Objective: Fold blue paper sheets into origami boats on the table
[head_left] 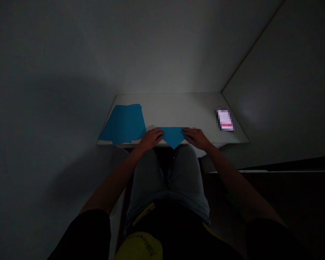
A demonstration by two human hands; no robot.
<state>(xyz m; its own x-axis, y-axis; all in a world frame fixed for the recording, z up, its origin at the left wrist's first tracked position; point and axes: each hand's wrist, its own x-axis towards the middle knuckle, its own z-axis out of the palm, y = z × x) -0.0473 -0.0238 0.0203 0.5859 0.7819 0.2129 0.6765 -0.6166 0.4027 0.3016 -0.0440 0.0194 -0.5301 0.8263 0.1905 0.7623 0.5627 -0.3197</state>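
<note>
A folded piece of blue paper (174,135) lies at the near edge of the white worktop (178,108), roughly midway along it, between the person's two hands; its far edge runs straight from one hand to the other, and its near side narrows to a point that juts out past the worktop's front edge, above the gap between the knees. The left hand (152,138) lies over the paper's left corner, its fingers close together and bent a little; the right hand (196,138) covers the right corner in the same manner, fingers near one another and reaching inward; both touch the paper from above, though I cannot tell whether either pinches it or only presses, as the thumbs are hard to make out in the dim light.

Just beside the left hand, at the left end of the worktop, lie flat blue sheets (126,122) with uneven edges, partly covering the front edge; well apart, near the right end, lies a phone-like object (225,120), its pale face blurred into blocks, with a red band toward the near end; below the worktop are the person's legs in blue jeans (148,177).
</note>
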